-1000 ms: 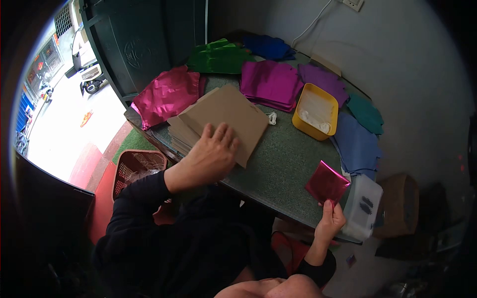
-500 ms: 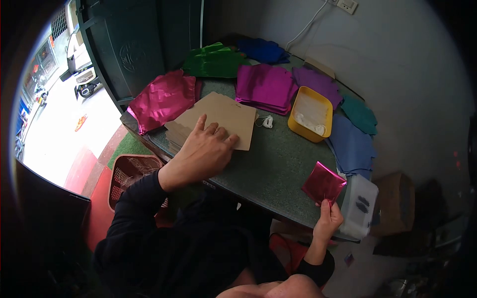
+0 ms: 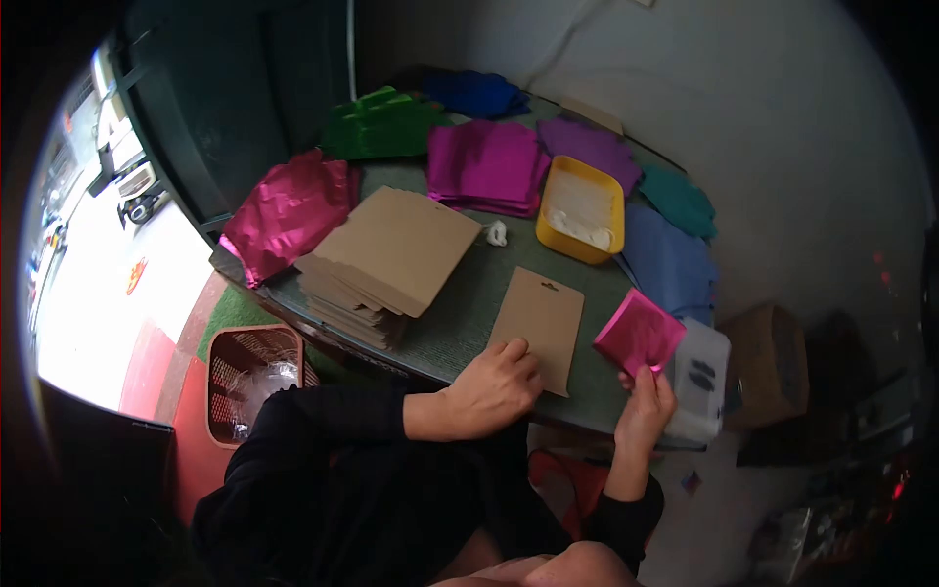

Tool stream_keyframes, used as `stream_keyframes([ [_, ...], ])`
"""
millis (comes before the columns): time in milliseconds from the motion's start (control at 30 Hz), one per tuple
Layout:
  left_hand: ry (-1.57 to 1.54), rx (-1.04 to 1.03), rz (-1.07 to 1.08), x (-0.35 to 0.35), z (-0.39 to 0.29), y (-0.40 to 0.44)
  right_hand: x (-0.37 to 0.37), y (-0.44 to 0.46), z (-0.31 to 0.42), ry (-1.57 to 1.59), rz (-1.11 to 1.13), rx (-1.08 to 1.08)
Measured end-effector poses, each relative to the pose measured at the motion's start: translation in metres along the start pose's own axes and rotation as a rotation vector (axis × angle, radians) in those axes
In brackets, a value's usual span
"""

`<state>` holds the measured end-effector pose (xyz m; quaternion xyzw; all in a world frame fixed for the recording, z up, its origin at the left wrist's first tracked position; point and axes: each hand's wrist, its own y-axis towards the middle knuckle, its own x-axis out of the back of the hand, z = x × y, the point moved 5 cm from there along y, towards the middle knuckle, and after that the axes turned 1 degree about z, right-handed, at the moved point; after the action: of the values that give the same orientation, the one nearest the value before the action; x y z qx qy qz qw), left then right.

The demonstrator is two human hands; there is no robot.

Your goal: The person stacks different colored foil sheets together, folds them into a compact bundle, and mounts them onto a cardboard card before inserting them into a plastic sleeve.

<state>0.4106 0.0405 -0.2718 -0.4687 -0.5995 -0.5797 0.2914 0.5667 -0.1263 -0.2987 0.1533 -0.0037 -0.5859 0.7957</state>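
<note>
A flat brown cardboard card (image 3: 540, 323) with a hang-hole near its far edge lies over the table in front of me. My left hand (image 3: 494, 386) is closed at the card's near left edge, fingers curled; the fingertips are partly hidden. In my right hand (image 3: 646, 406) a folded, shiny pink foil piece (image 3: 638, 333) is pinched by its near corner, just right of the card. A thick stack of similar cardboard cards (image 3: 396, 245) sits farther left, its layers unevenly fanned.
Around the back lie foil sheets in pink (image 3: 293, 210), green (image 3: 384, 125), blue (image 3: 476, 93), magenta (image 3: 487, 164), purple (image 3: 592, 157), teal (image 3: 677, 201) and light blue (image 3: 667, 259). A yellow tub (image 3: 577, 247), white string (image 3: 497, 234), a clear plastic box (image 3: 702, 377) and a basket (image 3: 256, 342) surround the workspace.
My left hand has moved right and toward me from the stack, and a single card now lies apart from it. The right hand still holds the pink foil. The camera view has shifted.
</note>
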Motion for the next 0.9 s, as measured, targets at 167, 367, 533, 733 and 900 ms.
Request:
stream_keyframes([
  [167,-0.028,-0.014,-0.030,-0.009,-0.007,0.002,-0.039,-0.004,0.006,-0.071,0.190,-0.136],
  [367,-0.140,-0.027,-0.110,-0.009,0.001,-0.003,-0.059,0.000,-0.008,-0.444,0.374,-0.024],
  [533,-0.134,0.024,-0.188,0.005,0.006,0.002,-0.074,-0.001,0.002,-0.703,0.498,0.129],
  [733,-0.167,0.033,-0.105,0.001,0.018,0.009,-0.085,-0.004,0.020,-1.048,0.664,0.351],
  [900,-0.177,0.002,-0.029,0.001,0.019,0.013,-0.080,0.022,0.041,-0.973,0.694,0.441],
])
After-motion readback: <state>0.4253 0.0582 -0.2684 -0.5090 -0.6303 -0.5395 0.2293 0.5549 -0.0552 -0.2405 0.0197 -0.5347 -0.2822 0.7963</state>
